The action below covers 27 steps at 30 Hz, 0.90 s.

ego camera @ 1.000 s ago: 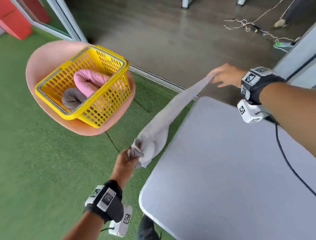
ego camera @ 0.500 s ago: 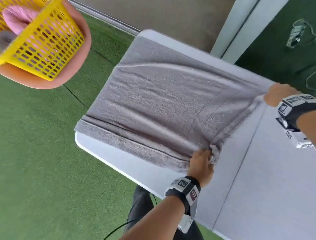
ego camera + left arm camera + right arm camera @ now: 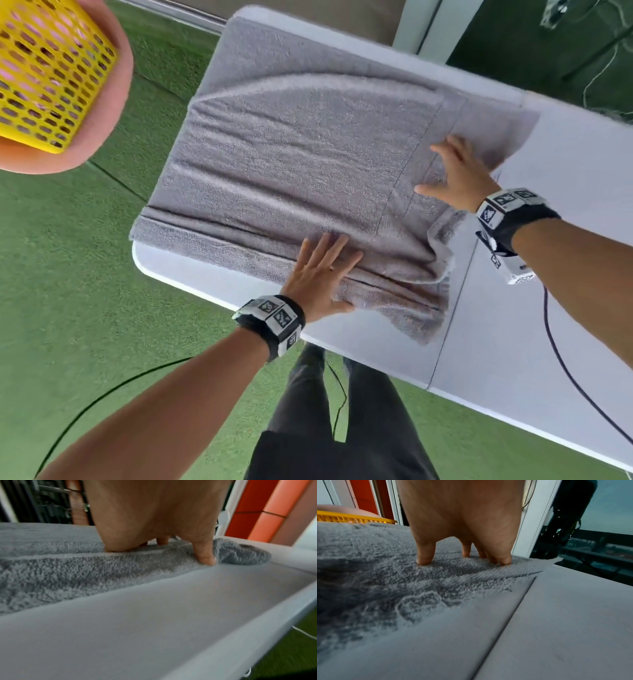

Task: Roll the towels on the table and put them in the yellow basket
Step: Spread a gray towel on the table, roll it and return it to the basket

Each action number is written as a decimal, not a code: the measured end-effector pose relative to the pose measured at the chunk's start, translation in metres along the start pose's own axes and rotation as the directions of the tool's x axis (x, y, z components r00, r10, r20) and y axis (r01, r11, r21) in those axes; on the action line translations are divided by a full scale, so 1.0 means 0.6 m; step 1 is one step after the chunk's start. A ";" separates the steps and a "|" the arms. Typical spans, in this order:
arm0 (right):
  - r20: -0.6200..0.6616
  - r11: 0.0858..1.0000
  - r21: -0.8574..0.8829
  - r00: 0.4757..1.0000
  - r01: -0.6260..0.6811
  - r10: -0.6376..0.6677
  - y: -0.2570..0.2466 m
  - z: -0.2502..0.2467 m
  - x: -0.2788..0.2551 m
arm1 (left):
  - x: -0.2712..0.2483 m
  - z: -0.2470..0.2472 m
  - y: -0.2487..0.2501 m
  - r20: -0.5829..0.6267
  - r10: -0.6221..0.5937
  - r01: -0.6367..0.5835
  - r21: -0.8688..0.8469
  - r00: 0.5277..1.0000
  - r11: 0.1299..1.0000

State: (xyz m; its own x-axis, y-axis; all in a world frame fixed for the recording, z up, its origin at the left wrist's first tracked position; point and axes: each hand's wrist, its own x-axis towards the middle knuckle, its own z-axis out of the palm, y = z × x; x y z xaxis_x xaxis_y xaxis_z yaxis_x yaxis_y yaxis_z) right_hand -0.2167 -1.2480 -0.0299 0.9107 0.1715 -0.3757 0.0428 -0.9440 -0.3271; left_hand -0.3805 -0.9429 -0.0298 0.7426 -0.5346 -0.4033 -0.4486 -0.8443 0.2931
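While one grey towel (image 3: 294, 154) lies spread over the end of the table (image 3: 565, 308) nearest the yellow basket (image 3: 44, 78), two hands rest flat on it. The left hand (image 3: 320, 274) lies palm down with fingers straight on the folded edge of the towel farthest from the basket on the person's side, gripping nothing. The right hand (image 3: 459, 174) presses with spread, straight fingers on the towel's banded end, also farthest from the basket, and likewise holds nothing. That end is rumpled into a bunched fold between the two hands.

One basket is in view, sitting on one pink round seat (image 3: 116, 102) off the table, with something pink showing through its holes.

From the head view alone come the whole towel, both wristbands and the person's dark trousers. Only the left wrist view shows the thumb (image 3: 205, 553) touching down right at the towel's edge where cloth meets bare table. Only the right wrist view shows the fingertips (image 3: 423, 559) sinking into the pile, the table's seam beside the towel, and the basket's rim (image 3: 354, 518) beyond the towel's far edge.
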 end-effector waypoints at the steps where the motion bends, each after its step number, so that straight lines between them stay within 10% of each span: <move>1: -0.006 1.000 -0.001 1.000 -0.008 0.008 0.000 0.002 -0.001 | 0.005 0.004 -0.004 -0.012 0.032 -0.032 0.024 0.999 0.999; 15: 0.279 0.985 -0.168 0.960 0.032 0.017 0.077 -0.006 -0.047 | 0.104 0.022 0.076 0.029 0.282 -0.282 0.218 0.959 0.934; 27: 0.330 0.982 -0.191 0.941 -0.011 0.074 0.445 -0.078 -0.235 | 0.224 0.095 0.505 0.137 0.279 -0.305 0.240 0.950 0.921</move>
State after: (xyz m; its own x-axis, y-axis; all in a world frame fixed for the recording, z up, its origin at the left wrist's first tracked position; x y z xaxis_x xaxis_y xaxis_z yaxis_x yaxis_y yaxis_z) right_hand -0.3144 -1.5375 -0.0239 0.7249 0.1842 -0.6638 0.1110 -0.9822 -0.1514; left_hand -0.4449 -1.2729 -0.0449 0.5123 -0.7487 -0.4207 -0.7595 -0.6236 0.1849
